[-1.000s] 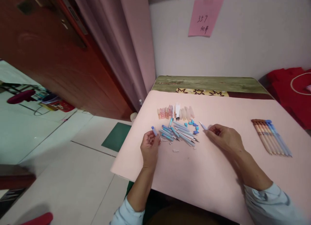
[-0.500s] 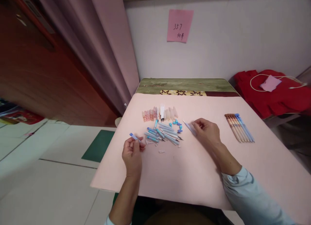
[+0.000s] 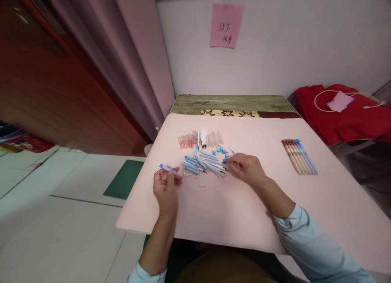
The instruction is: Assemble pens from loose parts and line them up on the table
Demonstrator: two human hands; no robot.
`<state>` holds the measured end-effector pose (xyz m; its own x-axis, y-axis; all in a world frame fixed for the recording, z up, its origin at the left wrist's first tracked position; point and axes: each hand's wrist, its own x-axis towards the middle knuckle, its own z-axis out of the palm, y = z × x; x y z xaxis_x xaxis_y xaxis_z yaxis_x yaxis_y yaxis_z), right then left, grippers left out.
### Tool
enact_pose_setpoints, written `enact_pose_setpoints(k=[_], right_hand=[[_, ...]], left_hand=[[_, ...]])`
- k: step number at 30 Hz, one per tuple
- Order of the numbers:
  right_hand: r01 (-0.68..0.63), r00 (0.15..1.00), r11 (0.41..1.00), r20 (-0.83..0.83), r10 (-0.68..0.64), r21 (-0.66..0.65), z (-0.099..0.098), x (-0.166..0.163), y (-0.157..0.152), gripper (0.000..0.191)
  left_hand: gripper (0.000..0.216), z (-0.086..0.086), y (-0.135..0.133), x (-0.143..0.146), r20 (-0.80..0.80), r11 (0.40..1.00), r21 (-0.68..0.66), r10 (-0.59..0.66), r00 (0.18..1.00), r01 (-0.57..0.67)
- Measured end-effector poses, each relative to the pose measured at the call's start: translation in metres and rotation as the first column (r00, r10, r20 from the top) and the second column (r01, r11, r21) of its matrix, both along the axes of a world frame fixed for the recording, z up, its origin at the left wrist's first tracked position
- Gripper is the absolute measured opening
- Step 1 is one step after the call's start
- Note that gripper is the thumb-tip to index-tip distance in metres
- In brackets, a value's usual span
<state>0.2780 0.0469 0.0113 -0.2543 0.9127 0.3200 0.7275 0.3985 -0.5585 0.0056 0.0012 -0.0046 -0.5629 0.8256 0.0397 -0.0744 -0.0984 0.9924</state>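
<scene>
My left hand (image 3: 166,188) is closed on a short blue pen part (image 3: 166,168), held just above the pink table cover (image 3: 244,209). My right hand (image 3: 246,169) pinches a thin pale pen piece (image 3: 232,151) and its fingertips reach the right edge of a heap of blue and grey pen parts (image 3: 204,164). Small blue caps (image 3: 221,151) lie at the back of that heap. Behind them sits a row of pinkish, white and clear pen parts (image 3: 200,139).
A row of finished brown and blue pens (image 3: 299,156) lies on the cover to the right. A pink note (image 3: 226,25) hangs on the wall. Red cloth with a white cord (image 3: 342,111) lies at the far right. A curtain (image 3: 134,58) and wooden door (image 3: 45,71) stand left.
My right hand has moved left from open table to the edge of the pen-part heap. My left hand with the blue part has stayed about where it was. The view swung right earlier.
</scene>
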Motion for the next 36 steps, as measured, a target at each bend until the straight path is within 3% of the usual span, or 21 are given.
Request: enact_pose_setpoints(k=[3, 6, 9, 14, 16, 21, 26, 28, 31, 33, 36], right_hand=[[-0.125, 0.990, 0.992, 0.062, 0.124, 0.012, -0.003, -0.009, -0.005, 0.022], [-0.128, 0.991, 0.990, 0.050, 0.125, 0.052, -0.007, -0.010, -0.006, 0.020], [-0.039, 0.998, 0.993, -0.035, 0.043, 0.110, -0.010, -0.008, -0.003, 0.018], [0.243, 0.944, 0.964, -0.256, -0.209, 0.107, -0.005, -0.012, -0.012, 0.019], [0.247, 0.927, 0.965, -0.311, -0.208, 0.089, -0.001, -0.023, -0.023, 0.018], [-0.015, 0.992, 1.000, -0.129, 0.018, 0.026, -0.003, -0.068, -0.054, 0.010], [-0.019, 0.993, 0.999, 0.114, 0.023, -0.035, -0.014, -0.088, -0.062, 0.011], [-0.019, 0.987, 1.000, 0.161, 0.022, -0.021, -0.017, -0.086, -0.063, 0.013], [-0.011, 0.983, 1.000, 0.182, 0.006, 0.025, -0.017, -0.081, -0.064, 0.016], [0.045, 0.990, 0.998, 0.134, -0.050, 0.041, -0.012, -0.079, -0.066, 0.017], [0.136, 0.990, 0.990, -0.047, -0.137, -0.024, 0.002, -0.084, -0.068, 0.016]], left_hand=[[0.025, -0.001, -0.001, 0.000, -0.002, 1.000, -0.009, -0.016, 1.000, 0.016], [0.024, -0.002, -0.002, -0.001, 0.008, 0.999, -0.018, -0.041, 0.999, 0.041], [0.024, -0.002, -0.003, 0.000, 0.012, 0.998, -0.021, -0.053, 0.999, 0.053], [0.025, -0.001, -0.004, 0.001, 0.010, 0.998, -0.008, -0.069, 0.998, 0.069], [0.025, -0.003, -0.004, 0.001, 0.006, 0.998, 0.012, -0.065, 0.998, 0.065], [0.026, -0.006, -0.005, -0.001, 0.025, 0.995, 0.061, -0.085, 0.996, 0.083], [0.027, -0.002, -0.011, 0.000, 0.145, 0.980, 0.117, -0.177, 0.973, 0.161], [0.028, 0.000, -0.014, 0.000, 0.276, 0.963, 0.143, -0.260, 0.925, 0.228], [0.026, 0.004, -0.016, -0.001, 0.512, 0.919, 0.164, -0.390, 0.766, 0.358], [0.025, 0.006, -0.017, -0.003, 0.626, 0.892, 0.175, -0.428, 0.652, 0.418], [0.022, 0.006, -0.015, -0.005, 0.705, 0.869, 0.207, -0.451, 0.548, 0.449]])
